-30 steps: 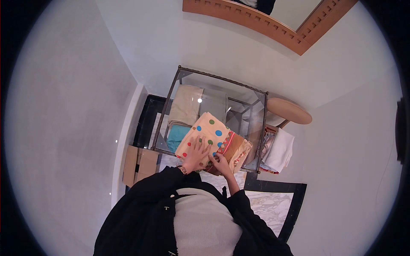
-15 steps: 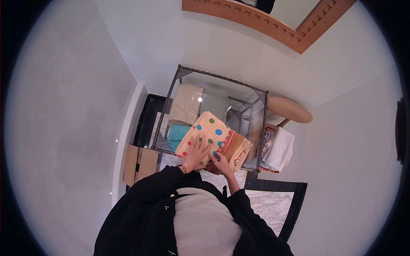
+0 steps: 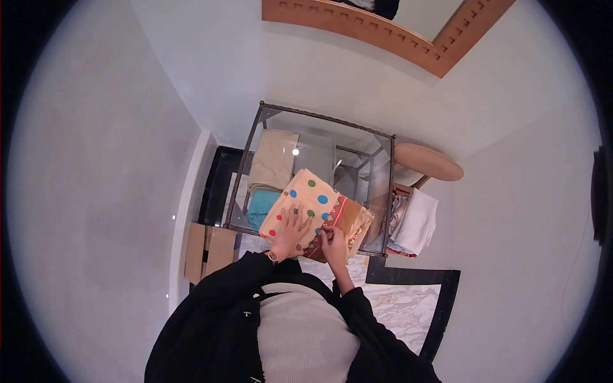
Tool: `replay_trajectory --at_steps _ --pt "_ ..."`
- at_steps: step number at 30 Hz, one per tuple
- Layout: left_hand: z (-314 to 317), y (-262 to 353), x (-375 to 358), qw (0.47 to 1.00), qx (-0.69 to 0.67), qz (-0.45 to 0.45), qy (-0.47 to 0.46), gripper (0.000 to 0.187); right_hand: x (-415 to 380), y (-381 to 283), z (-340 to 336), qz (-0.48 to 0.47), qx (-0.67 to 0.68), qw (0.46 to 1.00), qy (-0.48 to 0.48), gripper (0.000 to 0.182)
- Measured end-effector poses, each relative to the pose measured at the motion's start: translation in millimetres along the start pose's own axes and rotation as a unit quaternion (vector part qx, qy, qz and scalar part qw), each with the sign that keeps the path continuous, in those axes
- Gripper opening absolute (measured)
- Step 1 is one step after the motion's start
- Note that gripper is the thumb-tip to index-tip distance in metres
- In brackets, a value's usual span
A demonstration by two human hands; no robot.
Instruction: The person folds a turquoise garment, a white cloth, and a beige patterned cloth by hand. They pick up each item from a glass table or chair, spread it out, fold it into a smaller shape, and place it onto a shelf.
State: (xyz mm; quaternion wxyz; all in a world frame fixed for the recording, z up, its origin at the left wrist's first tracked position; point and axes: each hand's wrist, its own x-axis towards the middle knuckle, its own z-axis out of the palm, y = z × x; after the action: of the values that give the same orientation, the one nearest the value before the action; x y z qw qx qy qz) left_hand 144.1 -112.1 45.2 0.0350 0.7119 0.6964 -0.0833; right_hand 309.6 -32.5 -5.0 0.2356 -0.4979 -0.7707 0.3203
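A folded polka-dot cloth (image 3: 305,190), cream with a brown and red patterned border, lies on the glass-topped table (image 3: 322,127) near its front edge. My left hand (image 3: 290,231) rests flat on the dotted part, fingers spread. Close beside it, my right hand (image 3: 334,246) has its fingertips pinched together at the cloth's front edge, by the brown border. What sits between those fingertips is mostly hidden, but they appear to grip the fabric. Loose, crumpled layers of the same cloth show at the right end.
Through the glass show a folded beige cloth (image 3: 274,159) and a turquoise cloth (image 3: 260,207). To the right stands a chair (image 3: 428,161) with a white cloth (image 3: 416,220) over other fabrics. A cardboard box (image 3: 220,252) is at left; a wood-framed mirror (image 3: 357,25) hangs above.
My right hand has shifted slightly right along the cloth's edge, its fingers now more bunched. My left hand stays spread on the cloth. The whole view has shifted slightly.
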Motion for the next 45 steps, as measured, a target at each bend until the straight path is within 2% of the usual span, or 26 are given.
replay_trajectory --at_steps 1,4,8,9,10,11,12,13,14,15,16,17,20,21,24,27,30,32,33,35,38,39,41,43,44,45 --pt "2 1 -2 1.000 -0.019 -0.002 0.008 0.106 -3 -2 -6 -0.040 -0.103 0.992 0.068 0.025" --pt "10 3 0 0.999 -0.039 -0.007 0.032 0.097 -2 -9 -36 -0.023 -0.245 0.957 0.156 0.028" --pt "4 -10 2 0.987 -0.137 -0.005 0.082 0.070 2 33 -45 0.036 -0.129 0.982 0.130 0.029" --pt "6 -22 7 0.972 -0.226 -0.014 0.057 0.059 3 41 -48 0.041 -0.097 0.989 0.103 0.028" --pt "11 -42 13 0.949 -0.313 -0.023 0.030 0.049 3 48 -50 0.046 -0.065 0.994 0.076 0.028" --pt "14 -56 11 0.914 -0.397 -0.060 0.051 0.041 2 59 -50 0.052 -0.073 0.995 0.043 0.029" --pt "17 -70 8 0.870 -0.479 -0.092 0.078 0.035 0 67 -44 0.067 -0.035 0.996 0.051 0.030" --pt "20 -84 3 0.806 -0.552 -0.148 0.153 0.033 -1 74 -40 0.081 0.002 0.995 0.059 0.031" --pt "50 -102 -2 0.796 -0.533 -0.191 0.216 0.034 -2 77 -40 0.095 0.038 0.992 0.068 0.033" --pt "47 -107 -4 0.780 -0.510 -0.233 0.277 0.035 -3 72 -42 0.105 0.001 0.992 0.074 0.035" --pt "45 -110 -7 0.711 -0.574 -0.244 0.323 0.031 -4 67 -41 0.115 -0.036 0.990 0.079 0.038" --pt "12 -108 -11 0.635 -0.631 -0.254 0.366 0.028 -4 58 -42 0.125 -0.072 0.986 0.084 0.041" --pt "29 -123 -22 0.674 -0.600 -0.290 0.318 0.030 -7 41 -44 0.100 -0.119 0.981 0.113 0.049" --pt "35 -126 -24 0.707 -0.553 -0.302 0.320 0.029 -5 41 -44 0.110 -0.120 0.981 0.102 0.051" --pt "43 -134 -31 0.706 -0.576 -0.285 0.297 0.034 2 38 -49 0.151 -0.106 0.980 0.071 0.053" --pt "21 -125 -34 0.707 -0.549 -0.288 0.340 0.039 5 40 -54 0.196 -0.034 0.978 0.057 0.047" --pt "-21 -113 -36 0.855 -0.262 -0.262 0.363 0.045 13 43 -57 0.184 0.077 0.978 0.062 0.039" --pt "-34 -100 -32 0.882 -0.293 -0.201 0.308 0.048 24 33 -63 0.148 0.146 0.976 0.065 0.034" --pt "-38 -93 -29 0.893 -0.308 -0.170 0.280 0.050 30 20 -65 0.083 0.161 0.981 0.069 0.034" --pt "-39 -74 -18 0.842 -0.498 -0.090 0.188 0.055 41 -13 -65 -0.047 0.187 0.978 0.078 0.034" --pt "-81 -32 -8 0.697 -0.715 -0.059 -0.016 0.055 35 -82 -72 0.009 0.254 0.960 -0.115 0.038" --pt "-71 -27 -3 0.694 -0.720 -0.013 -0.025 0.052 34 -90 -67 0.005 0.272 0.945 -0.185 0.039" --pt "-35 -21 8 0.683 -0.725 0.079 -0.042 0.050 26 -104 -61 -0.025 0.340 0.912 -0.229 0.041" --pt "-14 -27 12 0.704 -0.710 0.013 0.035 0.053 19 -103 -55 -0.035 0.401 0.884 -0.237 0.047" --pt "-9 -32 12 0.711 -0.699 -0.021 0.075 0.055 20 -98 -55 -0.098 0.323 0.922 -0.187 0.046" --pt "-28 -38 5 0.700 -0.707 -0.098 0.010 0.051 20 -90 -58 -0.159 0.241 0.948 -0.135 0.045"
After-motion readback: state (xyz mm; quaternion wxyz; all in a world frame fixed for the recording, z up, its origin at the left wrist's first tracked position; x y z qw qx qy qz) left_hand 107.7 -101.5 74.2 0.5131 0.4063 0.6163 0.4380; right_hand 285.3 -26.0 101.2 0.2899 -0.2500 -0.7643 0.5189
